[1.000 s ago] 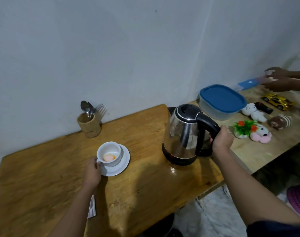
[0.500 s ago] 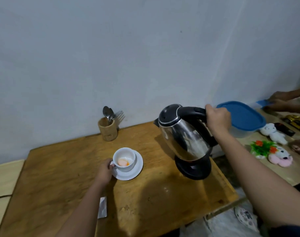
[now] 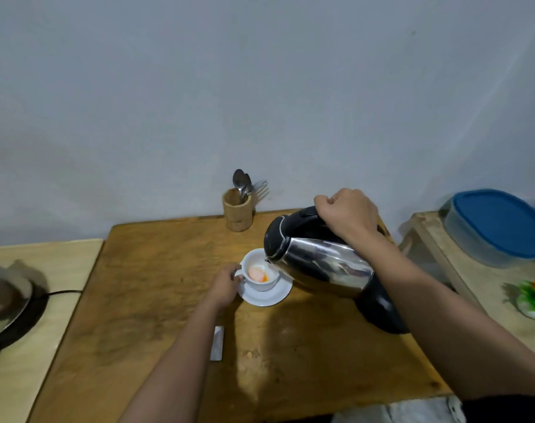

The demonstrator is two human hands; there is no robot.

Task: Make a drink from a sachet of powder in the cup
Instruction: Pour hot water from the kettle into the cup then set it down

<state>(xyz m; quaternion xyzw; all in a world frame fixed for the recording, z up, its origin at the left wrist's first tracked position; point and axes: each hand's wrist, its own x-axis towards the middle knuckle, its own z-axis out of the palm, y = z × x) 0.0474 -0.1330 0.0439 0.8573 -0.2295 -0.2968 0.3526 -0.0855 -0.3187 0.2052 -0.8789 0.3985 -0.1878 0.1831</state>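
Observation:
A white cup (image 3: 258,284) stands on a white saucer (image 3: 267,297) in the middle of the wooden table (image 3: 156,300). Orange powder lies in the cup's bottom. My left hand (image 3: 225,286) holds the cup's handle. My right hand (image 3: 347,213) grips the black handle of a steel kettle (image 3: 318,264), which is lifted and tilted steeply left, its spout over the cup's rim. The kettle's black base (image 3: 382,309) sits on the table behind it. An empty silver sachet (image 3: 217,343) lies beside my left forearm.
A bamboo holder (image 3: 237,210) with spoons and a fork stands by the wall. A blue-lidded container (image 3: 498,227) and a small toy plant (image 3: 533,297) sit on the right table. A dark appliance with a cord (image 3: 4,303) rests on the left surface.
My right hand lifted the kettle off its base, carried it left and tilted it over the cup. My left hand stayed on the cup's handle.

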